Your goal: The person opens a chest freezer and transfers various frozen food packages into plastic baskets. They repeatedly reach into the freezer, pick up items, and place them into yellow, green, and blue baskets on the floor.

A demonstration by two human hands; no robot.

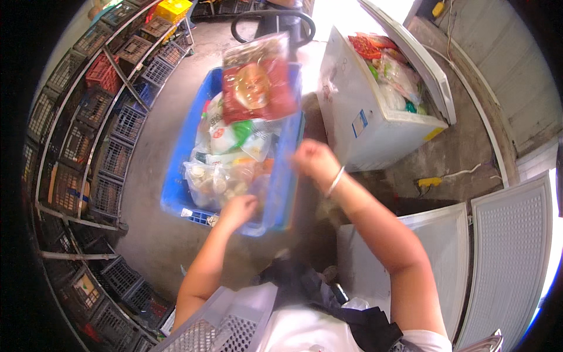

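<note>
A blue crate (176, 176) stands on the floor in front of me, filled with bagged goods. My left hand (239, 212) is over its near end, fingers curled in against a clear plastic bag (205, 179) of pale, lumpy contents; what they grip is hard to make out. Just beyond the crate's right rim, my right hand (315, 159) is a blurred fist with nothing visible in it. A red flat package (258, 88) with a clear top shows blurred over the crate's far end, apart from both hands. Under it lie white and green bags (229, 138).
Racks of dark plastic crates (108, 155) line the left side. An open chest freezer (375, 126) with bagged food stands at the right, and another white freezer (410, 246) is nearer. A black curved handle (272, 13) rises behind the crate. A grey perforated basket (229, 320) is by my left arm.
</note>
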